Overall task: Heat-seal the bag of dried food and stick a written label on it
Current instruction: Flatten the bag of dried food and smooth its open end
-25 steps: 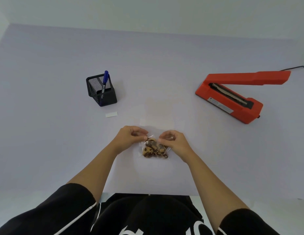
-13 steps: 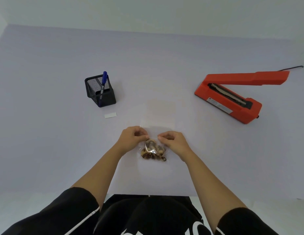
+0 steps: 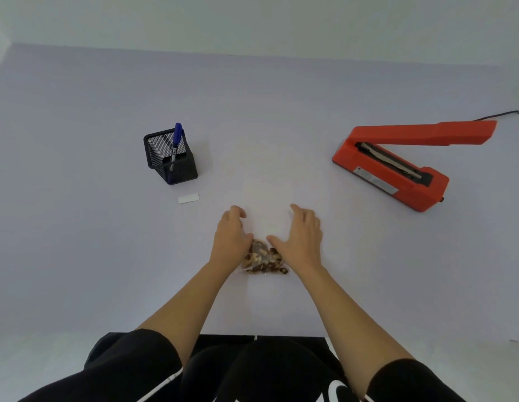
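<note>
Clear top of the bag (image 3: 264,258) is barely traceable (sides covered too)

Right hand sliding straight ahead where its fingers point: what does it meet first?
Nothing visible: past the right hand lies bare table to the far edge. The heat sealer sits off to the right of that line, though depth is unclear.

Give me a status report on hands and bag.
Left hand and right hand open, pressing bag of dried food flat on table. Sealer to the right, arm raised. Nothing between them.
</note>
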Tool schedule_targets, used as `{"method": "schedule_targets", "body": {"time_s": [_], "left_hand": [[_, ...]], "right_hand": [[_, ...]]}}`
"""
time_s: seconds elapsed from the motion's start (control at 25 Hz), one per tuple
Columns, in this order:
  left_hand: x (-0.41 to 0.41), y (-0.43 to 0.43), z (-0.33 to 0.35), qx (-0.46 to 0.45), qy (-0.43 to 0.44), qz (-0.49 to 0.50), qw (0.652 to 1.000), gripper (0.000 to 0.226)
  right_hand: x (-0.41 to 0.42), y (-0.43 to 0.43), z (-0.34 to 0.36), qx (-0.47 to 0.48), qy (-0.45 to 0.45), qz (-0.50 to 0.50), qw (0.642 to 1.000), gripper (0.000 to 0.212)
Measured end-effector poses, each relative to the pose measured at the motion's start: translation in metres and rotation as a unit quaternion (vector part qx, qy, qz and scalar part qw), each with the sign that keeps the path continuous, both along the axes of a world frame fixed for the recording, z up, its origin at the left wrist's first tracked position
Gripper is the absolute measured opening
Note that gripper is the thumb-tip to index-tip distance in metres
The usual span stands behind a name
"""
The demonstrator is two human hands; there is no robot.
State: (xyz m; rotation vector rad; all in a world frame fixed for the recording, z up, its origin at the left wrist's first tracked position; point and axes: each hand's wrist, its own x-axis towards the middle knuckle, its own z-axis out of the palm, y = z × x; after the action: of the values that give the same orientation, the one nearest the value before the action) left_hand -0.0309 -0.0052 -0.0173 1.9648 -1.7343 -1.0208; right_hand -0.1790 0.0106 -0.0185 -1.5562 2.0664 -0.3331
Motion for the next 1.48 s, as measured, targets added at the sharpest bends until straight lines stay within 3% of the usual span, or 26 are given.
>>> {"method": "schedule_targets", "body": {"time_s": [0.08,0.16,0.24,0.68,0.8,0.96,1.16,1.48], "left_hand": [[-0.002,-0.003,-0.001,-0.001,-0.029,-0.07,0.997,0.018],[-0.004,-0.006,-0.001,0.016,-0.05,-0.112,0.992,0.016],[-0.008,-0.01,0.0,0.035,-0.067,-0.117,0.99,0.016],[0.0,-0.027,0.001,0.101,-0.101,-0.057,0.988,0.016],[-0.003,-0.026,0.002,0.081,-0.105,-0.087,0.987,0.013],[-0.003,-0.025,0.0,0.046,-0.077,-0.155,0.984,0.024],[-0.001,-0.026,0.0,0.057,-0.054,-0.142,0.987,0.012],[-0.004,-0.021,-0.005,0.003,-0.103,-0.177,0.979,0.017]], "right_hand": [[-0.004,-0.001,-0.002,-0.023,-0.006,0.064,0.998,0.056],[-0.007,-0.002,-0.004,-0.023,-0.039,0.104,0.994,0.027],[-0.008,-0.006,-0.006,-0.011,-0.056,0.108,0.993,0.013],[-0.009,-0.017,0.0,0.027,-0.056,0.064,0.996,0.015],[-0.003,-0.021,0.003,0.072,-0.042,0.069,0.994,0.026],[0.0,-0.022,0.006,0.094,-0.059,0.078,0.991,0.014],[0.001,-0.023,0.009,0.103,-0.095,0.031,0.99,0.01],[-0.001,-0.021,0.005,0.088,-0.095,0.037,0.991,0.01]]}}
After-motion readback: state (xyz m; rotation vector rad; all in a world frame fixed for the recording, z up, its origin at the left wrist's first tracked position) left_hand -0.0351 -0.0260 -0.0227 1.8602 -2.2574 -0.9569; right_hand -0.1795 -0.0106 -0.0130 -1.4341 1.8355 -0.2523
